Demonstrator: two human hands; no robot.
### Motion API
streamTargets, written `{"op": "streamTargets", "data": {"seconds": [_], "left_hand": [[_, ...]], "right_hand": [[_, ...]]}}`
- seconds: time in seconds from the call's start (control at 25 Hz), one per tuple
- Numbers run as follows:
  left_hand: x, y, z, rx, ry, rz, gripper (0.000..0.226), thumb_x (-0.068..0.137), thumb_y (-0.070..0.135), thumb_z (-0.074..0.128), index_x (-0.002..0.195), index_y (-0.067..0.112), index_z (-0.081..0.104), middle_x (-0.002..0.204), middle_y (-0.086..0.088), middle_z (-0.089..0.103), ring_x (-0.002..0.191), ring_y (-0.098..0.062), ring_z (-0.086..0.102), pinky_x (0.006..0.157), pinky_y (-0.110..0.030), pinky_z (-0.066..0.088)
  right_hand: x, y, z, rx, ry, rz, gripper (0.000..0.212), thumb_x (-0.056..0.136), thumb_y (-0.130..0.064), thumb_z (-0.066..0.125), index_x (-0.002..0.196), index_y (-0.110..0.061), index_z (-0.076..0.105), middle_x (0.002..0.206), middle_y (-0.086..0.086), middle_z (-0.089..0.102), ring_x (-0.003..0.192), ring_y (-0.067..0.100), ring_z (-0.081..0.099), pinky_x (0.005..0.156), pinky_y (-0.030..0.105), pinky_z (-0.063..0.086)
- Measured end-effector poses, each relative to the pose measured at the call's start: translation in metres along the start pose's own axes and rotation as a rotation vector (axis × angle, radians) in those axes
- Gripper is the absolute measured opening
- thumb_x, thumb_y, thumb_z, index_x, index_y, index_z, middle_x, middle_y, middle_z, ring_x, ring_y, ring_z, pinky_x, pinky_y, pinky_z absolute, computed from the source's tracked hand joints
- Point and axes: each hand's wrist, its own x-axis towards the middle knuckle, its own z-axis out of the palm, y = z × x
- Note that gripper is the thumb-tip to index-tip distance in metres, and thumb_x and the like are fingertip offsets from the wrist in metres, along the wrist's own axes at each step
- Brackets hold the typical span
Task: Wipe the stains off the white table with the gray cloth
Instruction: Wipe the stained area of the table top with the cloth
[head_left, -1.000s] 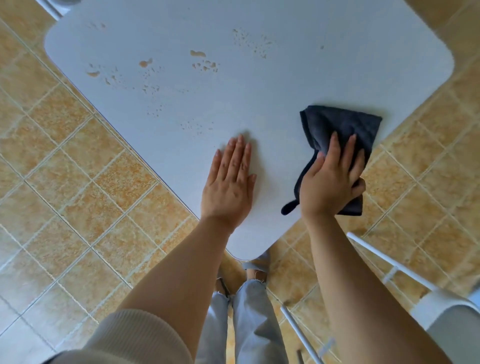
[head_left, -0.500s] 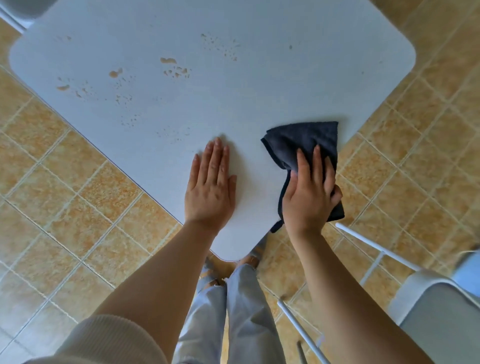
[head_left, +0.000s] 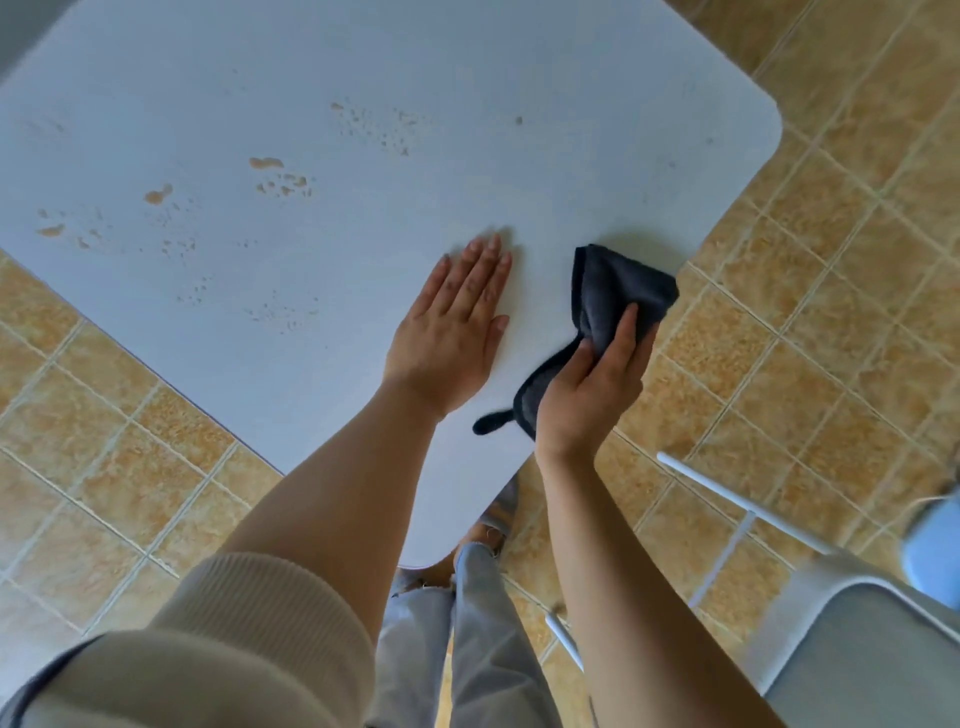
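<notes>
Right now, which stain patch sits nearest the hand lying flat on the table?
The faint speckled patch just left of the left hand. The darker tan blotches all lie farther up the white table.

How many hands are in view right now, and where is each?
2. The left hand lies flat on the white rounded-corner table; the right hand grips the dark gray cloth near the table's right edge. No other seems hidden.
</notes>
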Motion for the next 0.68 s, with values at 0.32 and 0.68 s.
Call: {"op": "streamTargets", "data": {"seconds": [0.32, 0.68], "left_hand": [[0.002, -0.001, -0.001, -0.022, 0.012, -0.012, 0.056, 0.104, 0.033, 0.017, 0.155, 0.011, 0.01, 0.163, -0.004, 0.007, 0.15, -0.015, 0.003, 0.123, -0.036, 0.006], [0.005, -0.001, 0.001, -0.012, 0.007, -0.01, 0.056, 0.104, 0.034, 0.018, 0.155, 0.011, 0.01, 0.163, -0.005, 0.007, 0.15, -0.015, 0.003, 0.123, -0.036, 0.005]], "right_hand": [[0.064, -0.011, 0.001, -0.312, -0.008, 0.046, 0.044, 0.107, -0.021, 0.042, 0.151, -0.015, 0.042, 0.162, 0.014, 0.028, 0.129, 0.039, 0.048, 0.091, 0.053, 0.05], [0.084, -0.006, 0.001, -0.618, -0.024, -0.227, 0.044, 0.105, -0.03, 0.038, 0.147, -0.022, 0.048, 0.16, 0.003, 0.037, 0.132, 0.035, 0.047, 0.086, 0.047, 0.044]]}}
